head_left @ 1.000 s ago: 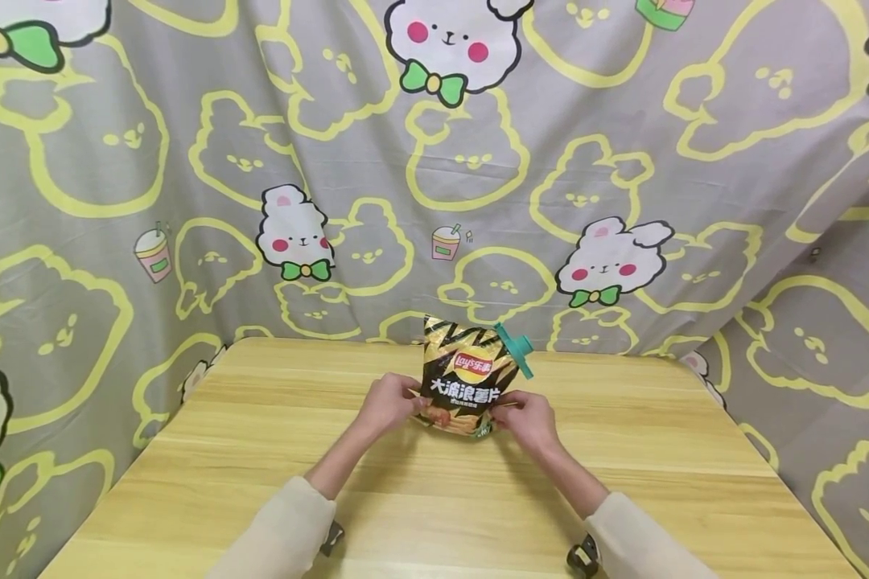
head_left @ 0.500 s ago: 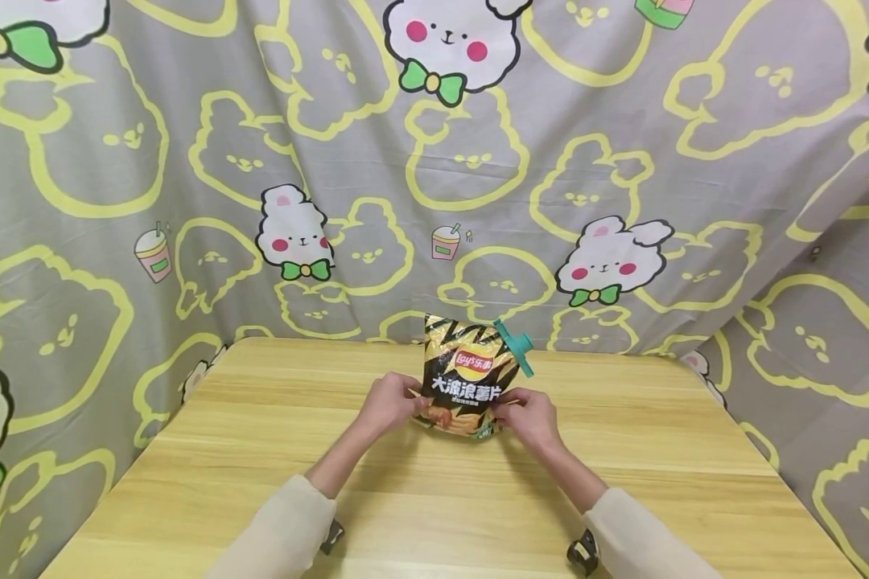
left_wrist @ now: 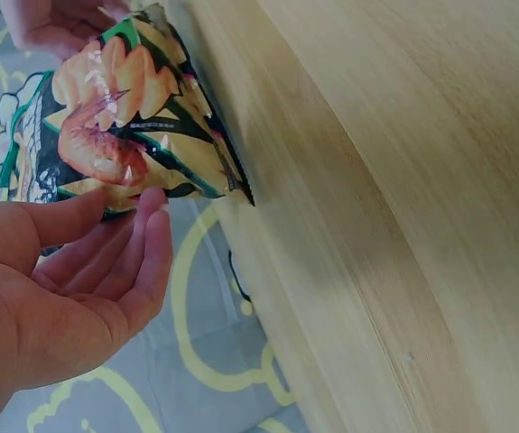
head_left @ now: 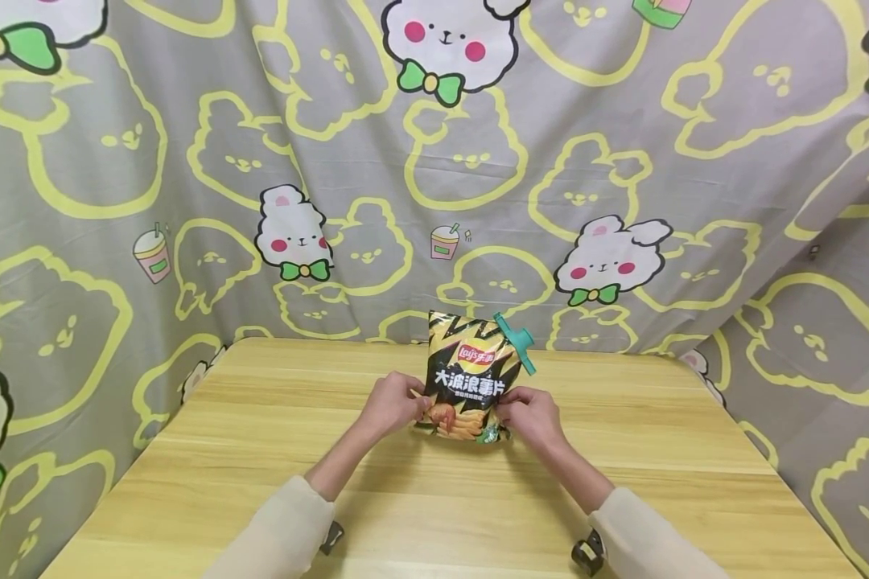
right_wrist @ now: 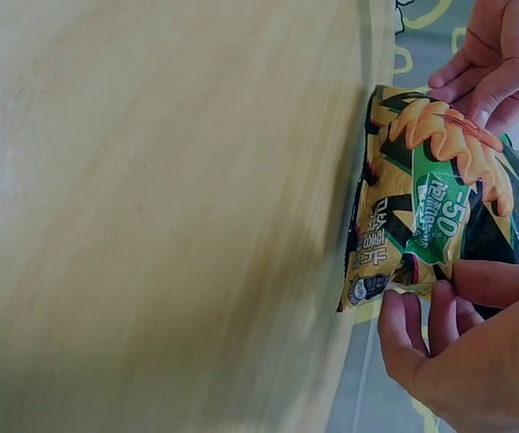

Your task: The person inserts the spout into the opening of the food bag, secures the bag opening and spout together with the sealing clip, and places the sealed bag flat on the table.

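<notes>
A black and gold bag of potato chips (head_left: 471,382) stands upright on the wooden table, its printed front toward me. Across its top right corner sits a teal bag clip (head_left: 517,342), slanting down to the right. My left hand (head_left: 397,402) pinches the bag's left edge low down, thumb in front and fingers behind. On the opposite edge my right hand (head_left: 532,418) holds it the same way. The left wrist view shows the bag's lower front (left_wrist: 106,135) with the left hand (left_wrist: 78,280) on its side. In the right wrist view the right hand (right_wrist: 476,343) grips near a bottom corner.
The pale wooden table (head_left: 434,515) runs back to a grey curtain (head_left: 376,161) with yellow and white cartoon animals, close behind the bag. Dark devices, such as the right one (head_left: 588,553), sit at both wrists.
The bag's front has tipped and turned slightly, so more of its lower picture shows. The bag shifted a little to the right, and both hands still hold it.
</notes>
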Motion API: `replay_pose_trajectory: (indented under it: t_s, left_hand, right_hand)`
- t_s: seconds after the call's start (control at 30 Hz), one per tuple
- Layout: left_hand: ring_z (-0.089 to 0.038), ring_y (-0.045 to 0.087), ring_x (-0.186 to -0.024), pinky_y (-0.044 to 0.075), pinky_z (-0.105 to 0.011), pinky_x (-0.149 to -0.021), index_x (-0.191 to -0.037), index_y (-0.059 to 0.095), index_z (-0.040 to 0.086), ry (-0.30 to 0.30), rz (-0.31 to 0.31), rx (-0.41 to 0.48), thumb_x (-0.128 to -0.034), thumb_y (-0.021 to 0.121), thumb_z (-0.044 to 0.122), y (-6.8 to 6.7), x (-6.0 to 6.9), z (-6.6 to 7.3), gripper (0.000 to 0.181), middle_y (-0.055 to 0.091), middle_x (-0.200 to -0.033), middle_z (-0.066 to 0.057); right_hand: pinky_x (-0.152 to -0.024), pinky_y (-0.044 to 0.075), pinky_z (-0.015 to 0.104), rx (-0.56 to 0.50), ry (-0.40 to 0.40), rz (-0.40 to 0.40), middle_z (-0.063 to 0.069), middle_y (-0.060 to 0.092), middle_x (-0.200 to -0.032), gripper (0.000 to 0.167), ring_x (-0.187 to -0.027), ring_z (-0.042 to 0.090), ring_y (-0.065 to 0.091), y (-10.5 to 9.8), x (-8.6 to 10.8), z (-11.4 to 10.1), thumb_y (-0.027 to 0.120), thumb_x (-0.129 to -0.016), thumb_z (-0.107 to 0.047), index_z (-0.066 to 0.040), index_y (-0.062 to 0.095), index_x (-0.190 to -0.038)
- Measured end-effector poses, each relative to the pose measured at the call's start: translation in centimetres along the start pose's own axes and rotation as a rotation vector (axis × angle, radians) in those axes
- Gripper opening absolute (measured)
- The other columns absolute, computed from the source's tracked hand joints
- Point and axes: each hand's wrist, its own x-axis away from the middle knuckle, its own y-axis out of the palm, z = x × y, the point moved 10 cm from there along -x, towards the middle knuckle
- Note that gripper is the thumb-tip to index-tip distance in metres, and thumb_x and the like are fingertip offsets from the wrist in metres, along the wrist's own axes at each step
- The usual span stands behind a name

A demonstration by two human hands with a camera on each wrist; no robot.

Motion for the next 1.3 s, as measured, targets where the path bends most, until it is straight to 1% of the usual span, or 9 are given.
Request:
replay_pose_trajectory:
  t_s: [0.17, 0.3, 0.43, 0.57, 0.7, 0.8, 1.03, 1.13, 1.3]
  left_hand:
    - [-0.024, 0.073, -0.065, 0.051, -0.025, -0.056, -0.094, 0.076, -0.001, -0.003, -0.005, -0.011, -0.0905, 0.073, 0.007, 0.2, 0.1, 0.2, 0.010, 0.075, -0.074, -0.012]
    - [-0.022, 0.071, -0.062, 0.051, -0.026, -0.054, -0.095, 0.076, -0.002, 0.005, -0.009, -0.010, -0.0909, 0.073, 0.008, 0.3, 0.3, 0.5, 0.011, 0.075, -0.074, -0.012]
    - [-0.017, 0.068, -0.060, 0.050, -0.027, -0.054, -0.091, 0.077, 0.001, 0.021, -0.006, -0.025, -0.0900, 0.074, 0.009, 0.3, 0.5, 0.7, 0.009, 0.075, -0.074, -0.011]
    - [-0.013, 0.063, -0.060, 0.048, -0.027, -0.056, -0.083, 0.076, 0.005, 0.037, 0.003, -0.036, -0.0877, 0.075, 0.010, 0.3, 0.5, 0.8, 0.007, 0.075, -0.073, -0.011]
    - [-0.012, 0.062, -0.060, 0.048, -0.027, -0.056, -0.081, 0.076, 0.006, 0.037, -0.001, -0.020, -0.0885, 0.074, 0.010, 0.5, 0.5, 0.7, 0.009, 0.074, -0.072, -0.009]
    - [-0.014, 0.065, -0.060, 0.050, -0.026, -0.055, -0.083, 0.076, 0.004, 0.026, -0.013, 0.011, -0.0900, 0.072, 0.008, 0.6, 0.5, 0.6, 0.009, 0.074, -0.072, -0.009]
    - [-0.030, 0.073, -0.064, 0.054, -0.027, -0.054, -0.084, 0.074, -0.001, -0.001, -0.041, 0.064, -0.0914, 0.071, 0.004, 0.9, 0.6, 0.5, 0.009, 0.073, -0.072, -0.011]
    - [-0.033, 0.074, -0.066, 0.057, -0.029, -0.056, -0.081, 0.073, -0.001, -0.008, -0.053, 0.066, -0.0921, 0.070, 0.004, 1.0, 0.7, 0.6, 0.013, 0.073, -0.072, -0.011]
    - [-0.032, 0.074, -0.065, 0.061, -0.035, -0.060, -0.077, 0.071, -0.003, -0.032, -0.090, 0.087, -0.0923, 0.069, 0.002, 1.5, 0.8, 0.4, 0.016, 0.073, -0.074, -0.013]
  right_hand:
    - [-0.072, 0.055, 0.034, 0.027, -0.008, -0.022, 0.007, 0.073, -0.083, 0.010, -0.077, 0.022, 0.065, -0.4, 0.3, -0.4, 0.073, -0.077, -0.006, -0.003, 0.075, -0.086]
    - [-0.078, 0.060, 0.040, -0.002, -0.002, -0.047, 0.010, 0.074, -0.092, 0.010, -0.082, 0.024, 0.069, -0.5, 0.6, -0.6, 0.071, -0.081, -0.005, 0.000, 0.074, -0.089]
    - [-0.079, 0.061, 0.038, -0.032, 0.018, -0.062, 0.012, 0.073, -0.096, 0.011, -0.083, 0.023, 0.070, -0.6, 0.8, -0.5, 0.071, -0.083, -0.006, 0.001, 0.073, -0.091]
    - [-0.073, 0.060, 0.034, -0.053, 0.040, -0.072, 0.012, 0.072, -0.094, 0.010, -0.077, 0.020, 0.070, -0.6, 0.8, -0.4, 0.070, -0.084, -0.005, 0.001, 0.072, -0.092]
    - [-0.068, 0.058, 0.031, -0.065, 0.063, -0.093, 0.012, 0.071, -0.091, 0.009, -0.072, 0.018, 0.067, -0.4, 0.8, -0.1, 0.067, -0.086, -0.005, 0.001, 0.070, -0.092]
    - [-0.067, 0.057, 0.032, -0.072, 0.078, -0.112, 0.012, 0.069, -0.090, 0.008, -0.073, 0.020, 0.066, -0.3, 0.8, 0.1, 0.064, -0.088, -0.004, 0.002, 0.069, -0.092]
    - [-0.065, 0.060, 0.035, -0.054, 0.087, -0.142, 0.013, 0.069, -0.094, 0.009, -0.072, 0.024, 0.067, -0.2, 1.0, 0.4, 0.063, -0.089, -0.004, 0.002, 0.069, -0.091]
    - [-0.063, 0.060, 0.036, -0.035, 0.087, -0.147, 0.012, 0.069, -0.092, 0.008, -0.067, 0.022, 0.067, -0.2, 1.0, 0.5, 0.063, -0.087, -0.004, 0.002, 0.069, -0.088]
    - [-0.061, 0.059, 0.038, -0.002, 0.096, -0.157, 0.012, 0.067, -0.087, 0.008, -0.064, 0.022, 0.067, -0.1, 1.1, 0.7, 0.063, -0.085, -0.003, 0.001, 0.069, -0.085]
